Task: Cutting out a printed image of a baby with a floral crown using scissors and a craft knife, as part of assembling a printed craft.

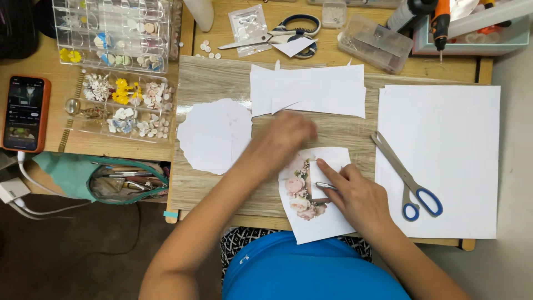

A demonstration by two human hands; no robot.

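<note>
Your right hand (pixel 360 195) rests on the floral paper cutout (pixel 311 194) near the front edge of the surface (pixel 222 83), fingers curled narrow around a thin metal tool (pixel 326 186) whose tip lies across a small white card (pixel 321 175) on the cutout. The tool is too slim to tell what kind it is. The cutout has pink roses printed down its left side and hangs slightly past the front edge, over your blue lap. Your left hand (pixel 286 139) hovers just behind the cutout, blurred, so you cannot tell whether it is holding anything or how wide its fingers stand. To its left, a round white paper piece with a wavy edge (pixel 214 135) lies flat near the left edge of the wooden board. Behind your left hand, a stack of white paper offcuts (pixel 311 89) sits toward the back. At the right side, a large white sheet (pixel 444 155) covers the surface, and a pair of blue-handled scissors (pixel 408 178) lies on its left border, blades pointing back toward the offcuts. A second pair of scissors (pixel 283 36) with dark handles lies at the back edge beside a small clear packet (pixel 248 25). At the far left, two clear compartment boxes of small shells and beads (pixel 125 105) stand near a phone in an orange case (pixel 25 113), and an open teal pouch of tools (pixel 119 180) lies by the front left corner.
</note>
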